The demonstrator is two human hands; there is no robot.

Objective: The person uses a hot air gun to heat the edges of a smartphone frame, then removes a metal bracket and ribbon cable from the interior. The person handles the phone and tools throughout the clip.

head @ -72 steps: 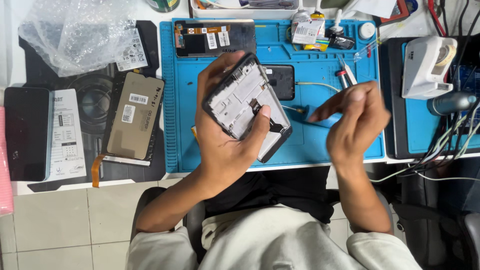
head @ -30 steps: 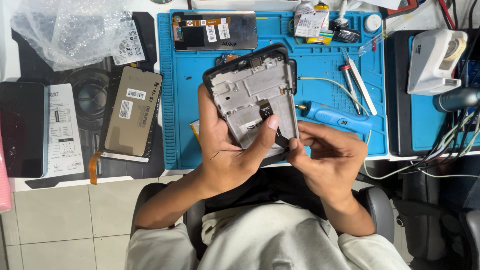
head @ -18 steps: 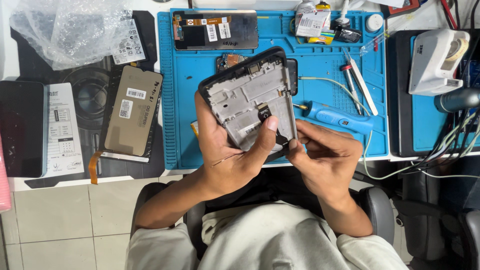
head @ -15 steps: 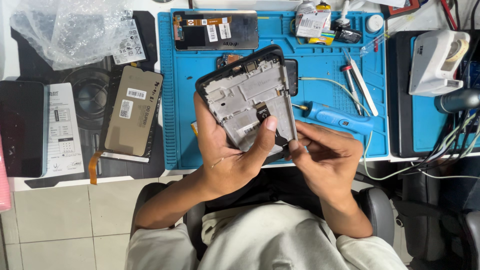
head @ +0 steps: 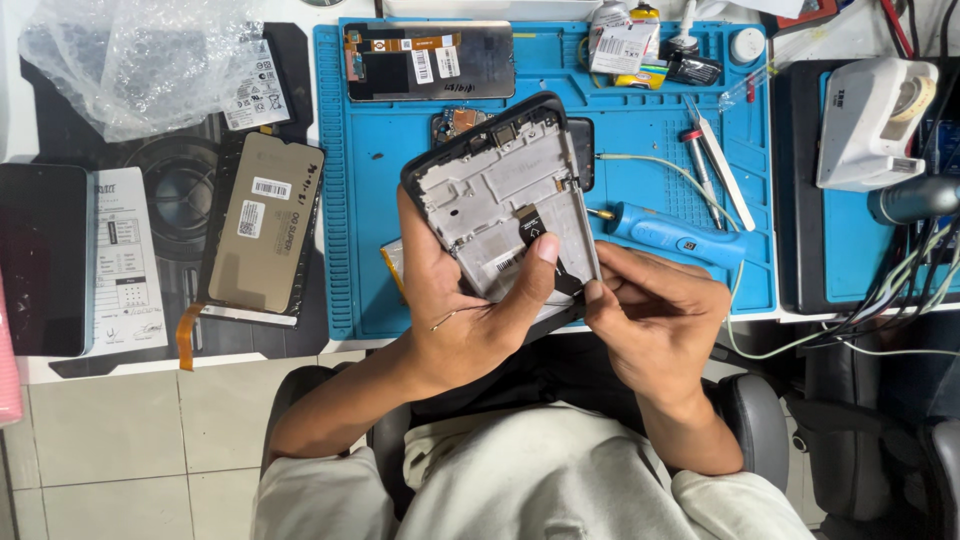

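My left hand [head: 462, 310] grips an opened phone frame [head: 500, 195], a black-edged shell with a silver metal inner plate, tilted above the blue work mat [head: 640, 150]. The left thumb presses on a small dark flex cable near the frame's lower middle. My right hand [head: 655, 320] sits at the frame's lower right corner, its fingertips pinched against the edge there. Whether it holds a small part is hidden. A thin wire hangs from under the frame by my left palm.
On the mat lie a display panel [head: 430, 60], a blue screwdriver [head: 675, 232], tweezers [head: 718, 160] and small bottles [head: 625, 45]. Left of it sit a tan-backed screen [head: 260, 230], a dark phone [head: 40, 260] and bubble wrap [head: 130, 55]. A white device [head: 870, 120] and cables stand right.
The right hand let go of the blue screwdriver, which now lies on the mat, and came to the frame's lower corner. The left hand turned the frame more upright and its thumb moved onto the flex cable.
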